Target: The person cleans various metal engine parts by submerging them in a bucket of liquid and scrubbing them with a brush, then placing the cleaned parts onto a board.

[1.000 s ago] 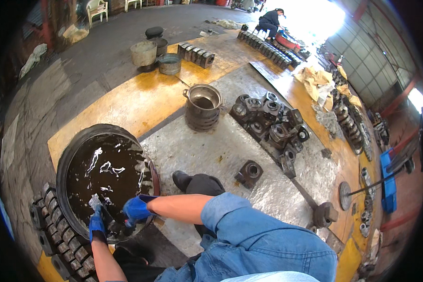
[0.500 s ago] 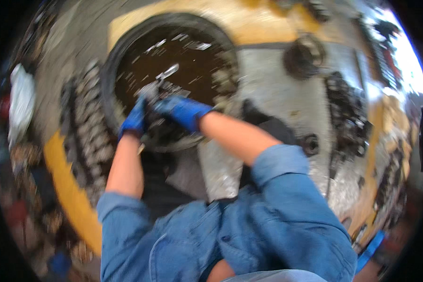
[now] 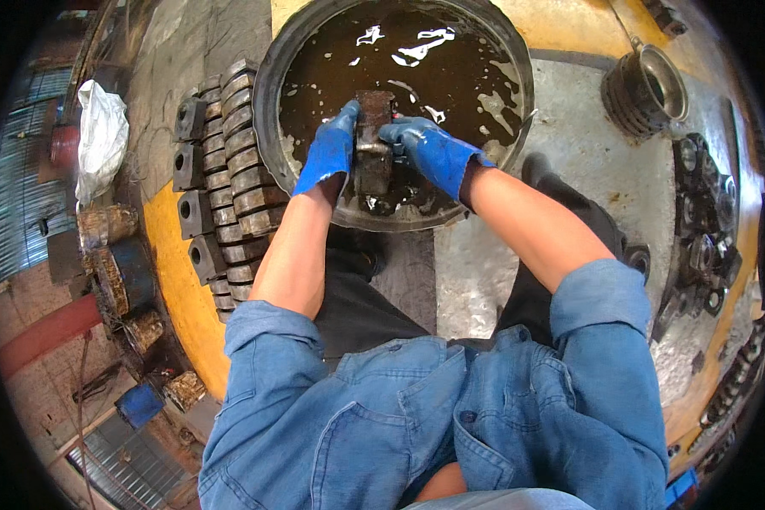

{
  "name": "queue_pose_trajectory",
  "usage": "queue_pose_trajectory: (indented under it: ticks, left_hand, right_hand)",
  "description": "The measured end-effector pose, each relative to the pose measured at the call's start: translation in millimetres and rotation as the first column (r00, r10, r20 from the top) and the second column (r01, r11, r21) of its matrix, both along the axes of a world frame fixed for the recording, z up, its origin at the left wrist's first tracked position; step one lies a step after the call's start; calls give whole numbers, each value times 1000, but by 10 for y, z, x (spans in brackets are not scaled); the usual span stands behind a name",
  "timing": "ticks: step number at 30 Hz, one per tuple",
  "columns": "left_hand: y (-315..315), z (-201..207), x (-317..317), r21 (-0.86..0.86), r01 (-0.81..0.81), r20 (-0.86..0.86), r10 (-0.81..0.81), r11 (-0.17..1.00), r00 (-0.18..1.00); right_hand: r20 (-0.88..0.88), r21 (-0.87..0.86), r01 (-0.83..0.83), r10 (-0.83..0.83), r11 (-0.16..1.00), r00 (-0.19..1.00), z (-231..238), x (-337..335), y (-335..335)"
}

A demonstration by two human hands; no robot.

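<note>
A dark, wet metal block (image 3: 372, 166) is between my hands, above the brown liquid (image 3: 340, 64) in a round black tub (image 3: 268, 93). My left hand (image 3: 331, 149), in a blue rubber-coated glove, closes on the block's left side with the thumb near its upper end. From the other side my right hand (image 3: 433, 149), gloved alike, grips the block with bent fingers. A small dark and reddish bit shows by the right fingertips; I cannot make out what it is. Foam and bright reflections lie on the liquid.
Stacked metal rings (image 3: 251, 153) stand left of the tub, beside square blocks with holes (image 3: 195, 212). A ribbed metal cylinder (image 3: 642, 93) stands at the right on the grey floor. Further right lie many dark machined parts (image 3: 701, 229). A white bag (image 3: 102, 140) is at far left.
The view has shifted and sharpened, with the tub now higher and further right in it. My hands have moved apart a little, and the metal block shows plainly between them.
</note>
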State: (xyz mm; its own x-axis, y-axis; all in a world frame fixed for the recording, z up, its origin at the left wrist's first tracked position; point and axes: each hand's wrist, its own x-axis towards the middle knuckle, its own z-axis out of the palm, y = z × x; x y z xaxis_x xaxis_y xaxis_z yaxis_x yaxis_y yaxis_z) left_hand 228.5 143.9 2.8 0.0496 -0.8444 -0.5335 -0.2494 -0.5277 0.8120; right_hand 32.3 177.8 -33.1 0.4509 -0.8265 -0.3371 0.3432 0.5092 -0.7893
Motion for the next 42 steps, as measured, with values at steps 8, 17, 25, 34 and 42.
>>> queue_pose_trajectory:
  ticks: [8,17,25,34,42]
  left_hand:
    - [70,254,-67,88,-66,-139,78,994,987]
    - [292,745,-305,-128,-71,-35,67,989,997]
    - [438,1243,-565,-166,86,153,-60,982,986]
    - [450,1092,-509,-157,20,175,8,987,985]
    - [385,997,-337,-342,-83,30,99,936,995]
  right_hand:
    - [64,-27,145,-143,989,988,202,6,-13]
    - [114,226,283,-314,932,942,-12,36,-199]
    - [168,555,234,-383,798,908,465,69,-107]
    - [447,281,142,-261,949,855,444,37,251]
    - [-35,33,131,-130,991,991,472,264,83]
